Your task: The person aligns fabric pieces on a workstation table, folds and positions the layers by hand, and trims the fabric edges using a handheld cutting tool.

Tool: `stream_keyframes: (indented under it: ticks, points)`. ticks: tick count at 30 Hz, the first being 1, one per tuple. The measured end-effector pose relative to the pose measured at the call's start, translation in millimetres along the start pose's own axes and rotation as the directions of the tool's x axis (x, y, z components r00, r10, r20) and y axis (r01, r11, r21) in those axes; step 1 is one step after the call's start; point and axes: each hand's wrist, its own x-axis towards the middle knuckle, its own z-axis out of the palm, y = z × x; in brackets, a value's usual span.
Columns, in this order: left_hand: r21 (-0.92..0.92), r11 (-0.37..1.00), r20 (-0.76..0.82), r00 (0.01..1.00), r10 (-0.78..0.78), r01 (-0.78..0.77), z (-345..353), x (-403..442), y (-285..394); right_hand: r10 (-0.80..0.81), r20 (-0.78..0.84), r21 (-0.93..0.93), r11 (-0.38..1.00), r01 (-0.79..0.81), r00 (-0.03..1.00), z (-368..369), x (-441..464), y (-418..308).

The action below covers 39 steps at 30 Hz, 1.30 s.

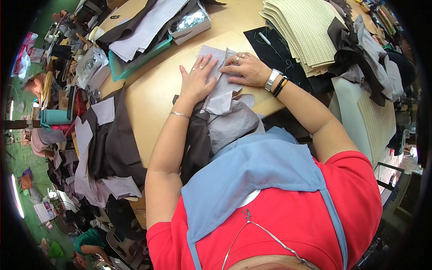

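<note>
A grey-lilac piece of fabric point(221, 92) lies on the table in front of me, with an edge or fold along its middle. My left hand point(196, 81) rests flat on its left part, fingers spread and thumb apart. At the fabric's right edge is my right hand point(247, 69), its fingers bent and closed at the fold; the fingertips' underside is hidden. Closer to my body, crumpled grey fabric point(236, 123) and dark brown fabric point(196, 139) hang over the table edge against my blue apron point(252, 166).
A teal basket point(115, 67) bears dark and lilac fabric, beside a box point(191, 31) of shiny pieces. Woven cream sheets point(299, 31) are stacked at right, near a white-handled tool point(265, 38) on black material. Dark fabric point(112, 139) drapes at left. Other people work farther left.
</note>
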Motion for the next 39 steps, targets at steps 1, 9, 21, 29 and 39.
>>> stream_keyframes:
  ticks: [1,9,21,29,39]
  points:
    - [-0.005,0.999,0.006,0.999,-0.033,0.033,1.4,0.6,3.4,0.001,-0.005,0.001,1.000,-0.001,1.000,-0.6,0.1,0.2]
    - [-0.149,0.989,-0.107,0.994,-0.004,-0.012,2.4,-6.4,12.0,0.040,-0.026,-0.027,0.999,-0.041,0.999,-4.1,1.8,-2.1]
    - [-0.073,0.995,-0.087,0.995,0.057,-0.063,5.8,-11.4,8.1,0.269,-0.067,-0.113,0.955,-0.275,0.961,-6.1,1.8,-6.7]
    - [0.026,0.996,-0.044,0.996,0.083,-0.082,5.8,-10.1,11.2,0.349,-0.051,-0.157,0.923,-0.352,0.936,-9.5,4.0,-10.7]
    - [0.055,0.997,0.010,0.998,0.063,-0.063,3.1,-9.6,12.9,0.368,-0.080,-0.190,0.907,-0.377,0.926,-0.1,0.9,-6.7]
